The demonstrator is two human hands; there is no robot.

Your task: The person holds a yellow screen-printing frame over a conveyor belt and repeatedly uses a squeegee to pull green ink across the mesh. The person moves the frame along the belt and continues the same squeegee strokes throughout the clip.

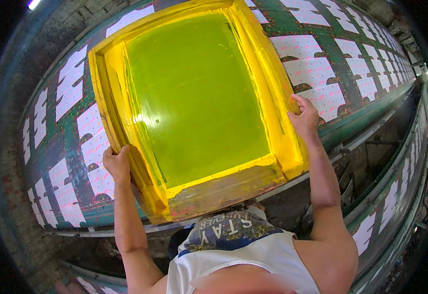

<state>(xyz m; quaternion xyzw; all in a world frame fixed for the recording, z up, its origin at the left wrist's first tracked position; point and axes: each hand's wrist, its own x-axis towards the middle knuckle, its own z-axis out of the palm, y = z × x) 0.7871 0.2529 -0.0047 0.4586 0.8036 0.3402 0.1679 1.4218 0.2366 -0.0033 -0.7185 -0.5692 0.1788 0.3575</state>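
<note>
A large screen printing frame (199,98) fills the middle of the view, with yellow-coated edges and a shiny yellow-green mesh. My left hand (118,165) grips its left side rail, thumb on top, the other fingers partly hidden at the edge. On the opposite side my right hand (304,116) is closed on the right rail, thumb and forefinger at its outer edge. The near end of the frame reaches close to my body. Beneath it, the long green printing table (339,63) is partly covered.
White cut fabric pieces (309,73) with small pink prints lie in rows along the table. More white pieces (67,193) lie at the left. A metal rail (366,134) edges the table's near side. Another table with white pieces (390,206) stands at the right.
</note>
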